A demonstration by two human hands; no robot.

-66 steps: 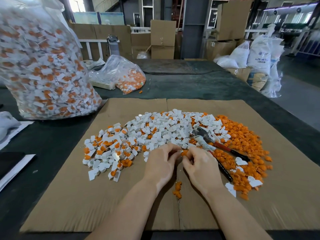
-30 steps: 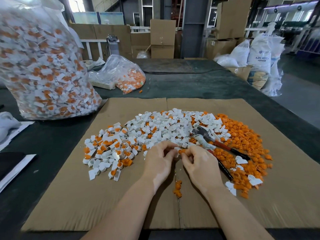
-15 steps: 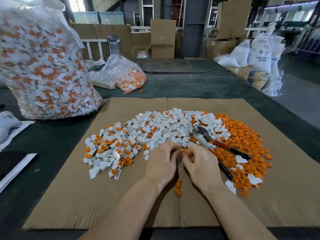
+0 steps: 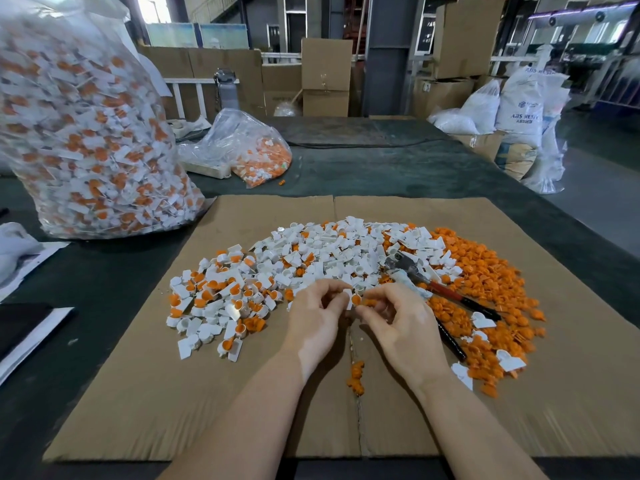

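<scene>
My left hand [image 4: 317,318] pinches a small white plastic piece [image 4: 347,296] at its fingertips. My right hand [image 4: 398,323] pinches a small orange cap [image 4: 356,300] right against that white piece. Both hands hover over the near edge of a heap of white pieces [image 4: 329,254] on a cardboard sheet [image 4: 173,393]. Loose orange caps [image 4: 485,282] are heaped on the right. White pieces with orange caps fitted [image 4: 221,296] lie on the left. A few orange caps [image 4: 356,377] lie below my hands.
Pliers with red and black handles [image 4: 446,294] lie on the heap just right of my right hand. A big clear bag of assembled pieces [image 4: 86,133] stands at the far left, a smaller bag [image 4: 252,150] behind the cardboard. Cartons and white sacks [image 4: 519,109] stand beyond the dark table.
My hands have stayed together at the heap's near edge. The fingertips have lifted slightly, so the white piece and the orange cap now show between them.
</scene>
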